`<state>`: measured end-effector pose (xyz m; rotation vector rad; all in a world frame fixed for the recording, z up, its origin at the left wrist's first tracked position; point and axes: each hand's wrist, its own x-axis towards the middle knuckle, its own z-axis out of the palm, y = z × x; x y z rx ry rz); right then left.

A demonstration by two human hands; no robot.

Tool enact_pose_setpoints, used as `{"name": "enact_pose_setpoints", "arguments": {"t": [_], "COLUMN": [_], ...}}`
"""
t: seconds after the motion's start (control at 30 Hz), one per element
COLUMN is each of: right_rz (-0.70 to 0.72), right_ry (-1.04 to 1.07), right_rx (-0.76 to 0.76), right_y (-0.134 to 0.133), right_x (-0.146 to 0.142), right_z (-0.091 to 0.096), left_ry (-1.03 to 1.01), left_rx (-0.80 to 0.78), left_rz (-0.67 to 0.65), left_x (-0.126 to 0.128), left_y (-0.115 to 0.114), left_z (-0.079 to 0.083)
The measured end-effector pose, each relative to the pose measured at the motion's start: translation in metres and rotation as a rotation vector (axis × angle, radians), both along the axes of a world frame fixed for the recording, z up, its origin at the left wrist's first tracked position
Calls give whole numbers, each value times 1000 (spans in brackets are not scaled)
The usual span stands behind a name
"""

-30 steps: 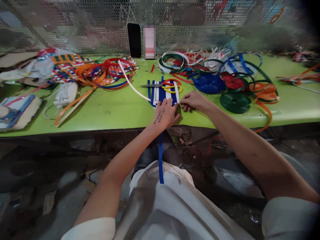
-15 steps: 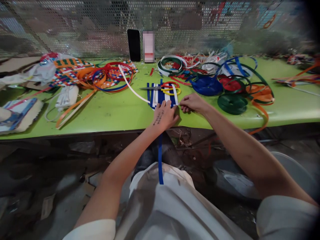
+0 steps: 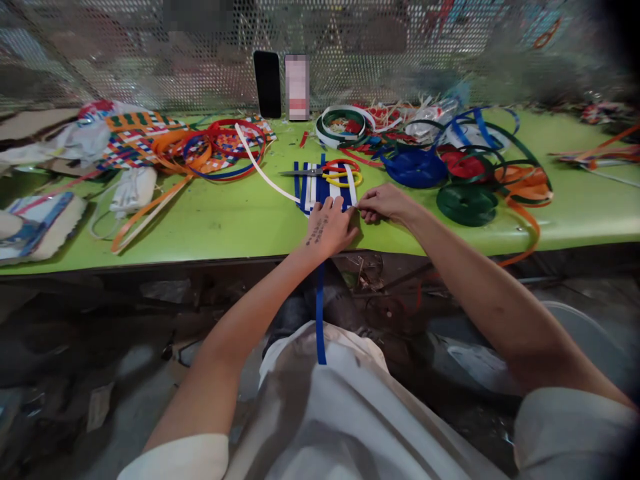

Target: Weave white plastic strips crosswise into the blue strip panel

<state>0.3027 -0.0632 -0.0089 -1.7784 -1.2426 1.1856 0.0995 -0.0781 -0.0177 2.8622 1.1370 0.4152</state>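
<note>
Blue and white plastic strips (image 3: pixel 324 189) lie side by side on the green table (image 3: pixel 235 220), near its front edge. My left hand (image 3: pixel 327 229) presses flat on their near ends. My right hand (image 3: pixel 383 202) pinches the edge of the rightmost white strip beside it. One blue strip (image 3: pixel 321 313) hangs off the table down to my lap. A pair of scissors (image 3: pixel 325 173) with red and yellow handles rests on the strips' far ends. A long white strip (image 3: pixel 260 170) runs off to the back left.
Rolls of blue (image 3: pixel 415 167), green (image 3: pixel 466 203), red and orange strapping crowd the right of the table. Woven pieces and orange and red loops (image 3: pixel 200 150) lie at the left. A dark phone (image 3: pixel 267 83) leans against the mesh wall behind.
Both hands stay on the strips in nearly the same place; only small finger shifts and a slight camera sway.
</note>
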Motion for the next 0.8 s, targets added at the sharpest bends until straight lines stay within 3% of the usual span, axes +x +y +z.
{"name": "enact_pose_setpoints", "arguments": {"t": [0.2,0.8], "right_rz": [-67,13], "right_ry": [0,-40], "right_rx": [46,81], "right_y": [-4,-5], "right_x": [-3,-3], "right_z": [-1,-5], "left_ry": [1,34], "left_rx": [48,24], "left_rz": [-2,6], "left_x": [-2,1], "left_y": [-1,1], "left_z": [-1,1]}}
